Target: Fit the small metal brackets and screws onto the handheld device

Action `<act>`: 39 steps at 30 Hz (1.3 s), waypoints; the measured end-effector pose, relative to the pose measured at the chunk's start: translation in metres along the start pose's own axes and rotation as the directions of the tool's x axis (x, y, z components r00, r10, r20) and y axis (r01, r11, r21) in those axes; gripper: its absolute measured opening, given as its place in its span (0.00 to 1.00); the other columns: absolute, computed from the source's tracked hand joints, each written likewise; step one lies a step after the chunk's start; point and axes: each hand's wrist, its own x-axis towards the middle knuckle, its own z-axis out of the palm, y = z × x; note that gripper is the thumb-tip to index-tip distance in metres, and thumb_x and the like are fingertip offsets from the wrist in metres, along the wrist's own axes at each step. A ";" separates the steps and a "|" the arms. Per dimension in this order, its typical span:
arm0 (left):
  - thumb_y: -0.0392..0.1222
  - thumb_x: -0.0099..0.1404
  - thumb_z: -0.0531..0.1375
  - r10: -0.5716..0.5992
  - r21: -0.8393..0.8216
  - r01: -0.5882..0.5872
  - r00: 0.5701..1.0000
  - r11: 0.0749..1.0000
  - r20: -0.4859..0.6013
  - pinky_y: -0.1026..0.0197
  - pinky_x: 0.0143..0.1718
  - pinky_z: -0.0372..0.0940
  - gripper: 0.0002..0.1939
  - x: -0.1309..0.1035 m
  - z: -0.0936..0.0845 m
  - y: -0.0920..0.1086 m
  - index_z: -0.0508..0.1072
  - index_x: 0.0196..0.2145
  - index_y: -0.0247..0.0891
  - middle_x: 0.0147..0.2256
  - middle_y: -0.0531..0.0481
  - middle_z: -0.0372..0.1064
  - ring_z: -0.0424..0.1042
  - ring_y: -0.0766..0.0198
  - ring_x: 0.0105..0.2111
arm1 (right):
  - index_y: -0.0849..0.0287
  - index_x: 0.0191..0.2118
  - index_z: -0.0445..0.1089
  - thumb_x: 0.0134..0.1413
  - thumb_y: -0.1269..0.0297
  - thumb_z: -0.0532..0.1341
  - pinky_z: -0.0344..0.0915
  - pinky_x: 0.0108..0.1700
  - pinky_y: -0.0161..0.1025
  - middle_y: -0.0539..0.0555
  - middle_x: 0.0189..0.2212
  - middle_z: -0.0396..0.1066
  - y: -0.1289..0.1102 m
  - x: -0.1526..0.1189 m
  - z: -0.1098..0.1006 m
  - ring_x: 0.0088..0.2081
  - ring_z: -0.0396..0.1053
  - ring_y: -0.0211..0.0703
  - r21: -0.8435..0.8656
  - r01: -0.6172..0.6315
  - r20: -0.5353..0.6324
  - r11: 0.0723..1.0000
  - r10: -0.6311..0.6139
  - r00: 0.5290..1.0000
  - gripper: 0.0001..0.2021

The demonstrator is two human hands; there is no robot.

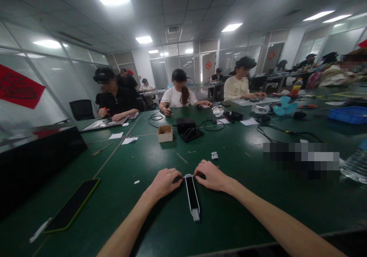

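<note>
A slim, elongated device (192, 194) with a black face, a pale rim and a grey block at its near end lies on the green table in front of me. My left hand (165, 181) is closed in a pinch at the left side of its far end, a ring on one finger. From the right, my right hand (212, 176) pinches at the same far end, its fingers curled. Exactly what the fingertips grip there is too small to make out. Just beyond my right hand lies a small white bracket-like part (214, 155).
Left lies a phone in a green case (73, 207), near a dark panel (37, 165). Ahead stand a small cardboard box (165, 134) and a black device (185, 125). A water bottle (355, 161) and blue tray (348, 115) are right. Several people work across the table.
</note>
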 end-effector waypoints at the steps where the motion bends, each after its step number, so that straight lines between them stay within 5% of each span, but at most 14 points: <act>1: 0.39 0.63 0.57 -0.003 -0.001 0.003 1.000 1.000 0.006 0.64 0.34 0.61 0.08 0.000 0.000 0.000 0.73 0.40 0.40 0.35 0.51 0.72 0.70 0.65 0.31 | 0.58 0.35 0.71 0.57 0.62 0.55 0.62 0.40 0.44 0.54 0.34 0.71 0.000 0.000 0.000 0.38 0.64 0.45 0.003 0.000 0.000 1.000 0.000 1.000 0.09; 39: 0.39 0.64 0.56 -0.047 -0.061 0.045 0.998 0.997 -0.037 0.65 0.35 0.62 0.06 0.002 0.005 0.006 0.71 0.38 0.40 0.36 0.52 0.70 0.69 0.67 0.31 | 0.59 0.36 0.71 0.58 0.62 0.55 0.61 0.41 0.43 0.54 0.35 0.70 -0.001 0.001 -0.001 0.39 0.63 0.44 -0.007 -0.024 0.043 1.000 0.024 0.999 0.09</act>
